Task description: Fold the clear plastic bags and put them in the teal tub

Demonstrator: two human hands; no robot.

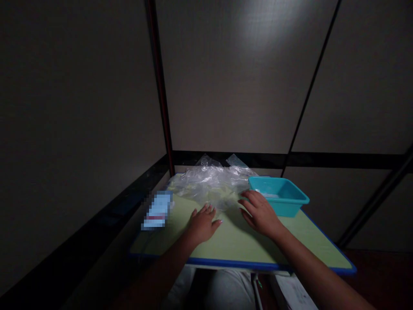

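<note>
Clear plastic bags lie crumpled in a loose heap across the far half of the table. My left hand rests near the heap's front edge, palm down, with its fingers spread and nothing in it. To the right, my right hand hovers over or just touches the table, its fingers parted and slightly curled around no object. Behind that hand stands a turquoise plastic basin, its near left corner partly covered by my fingers. Something whitish shows inside the basin, too unclear to name.
The small table has a pale green top and a blue edge. A pixelated light-blue item lies at its left side. Grey panelled walls rise close behind and on the left. My legs are under the front edge.
</note>
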